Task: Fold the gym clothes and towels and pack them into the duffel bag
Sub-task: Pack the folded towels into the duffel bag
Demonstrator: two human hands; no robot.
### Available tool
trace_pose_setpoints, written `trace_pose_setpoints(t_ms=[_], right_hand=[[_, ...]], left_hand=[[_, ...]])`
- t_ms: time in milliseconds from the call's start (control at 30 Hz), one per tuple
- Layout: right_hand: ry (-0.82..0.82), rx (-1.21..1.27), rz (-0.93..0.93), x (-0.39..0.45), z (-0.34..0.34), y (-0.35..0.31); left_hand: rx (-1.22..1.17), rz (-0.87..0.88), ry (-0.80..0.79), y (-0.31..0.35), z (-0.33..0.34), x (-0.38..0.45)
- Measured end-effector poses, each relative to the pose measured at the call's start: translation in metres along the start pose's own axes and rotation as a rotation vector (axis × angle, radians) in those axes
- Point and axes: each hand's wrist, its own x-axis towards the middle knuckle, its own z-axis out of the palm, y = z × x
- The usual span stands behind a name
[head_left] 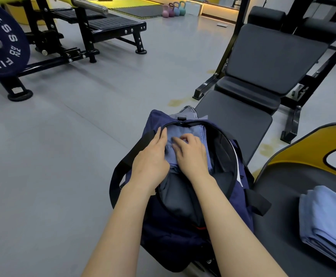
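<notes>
Navy fabric makes the duffel bag [193,232], which stands on the near end of the black padded bench [237,124] with its zip mouth wide open. Only the head view is given. Inside the mouth lies a folded light-blue garment [183,132], and both hands are on it. A second folded blue towel [328,222] waits on the bench to the right, well apart from the bag, so I judge the packing is not finished.

What could go wrong: if the hands push down unevenly, the fold may open and the cloth may bunch under the zip edge, and then the towel would not fit well. The bag stands close to the bench edge, so a hard push could also tip it to the floor.

The left hand [153,156] lies flat, fingers straight, its grip released, pressing the garment at the bag's left rim. The right hand [191,150] has its fingers curled and seems to pinch the cloth.
</notes>
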Motion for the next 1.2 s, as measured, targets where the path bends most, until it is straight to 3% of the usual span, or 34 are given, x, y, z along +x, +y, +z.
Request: trace_pose_setpoints(t_ms=[133, 300, 433, 600, 833, 1033, 1200], right_hand=[[-0.265, -0.069, 0.048, -0.004, 0.010, 0.007], [-0.351, -0.102, 0.090, -0.005, 0.019, 0.006], [-0.335, -0.118, 0.080, 0.003, 0.016, 0.003], [-0.138, -0.228, 0.059, 0.011, 0.006, 0.008], [-0.329, -0.194, 0.165, 0.020, 0.016, 0.015], [-0.139, -0.102, -0.004, 0.013, 0.013, 0.009], [-0.306, -0.174, 0.007, 0.010, 0.022, 0.001]], left_hand=[[-0.010, 0.019, 0.013, 0.000, 0.001, -0.001], [-0.021, 0.022, 0.011, 0.000, -0.001, -0.001], [-0.036, 0.029, 0.016, 0.002, -0.004, -0.002], [-0.028, 0.024, 0.010, 0.001, -0.003, 0.000], [-0.022, 0.023, 0.011, 0.001, -0.004, 0.001], [-0.032, 0.029, 0.023, -0.001, -0.004, 0.001], [-0.037, 0.031, 0.001, 0.000, -0.003, 0.001]])
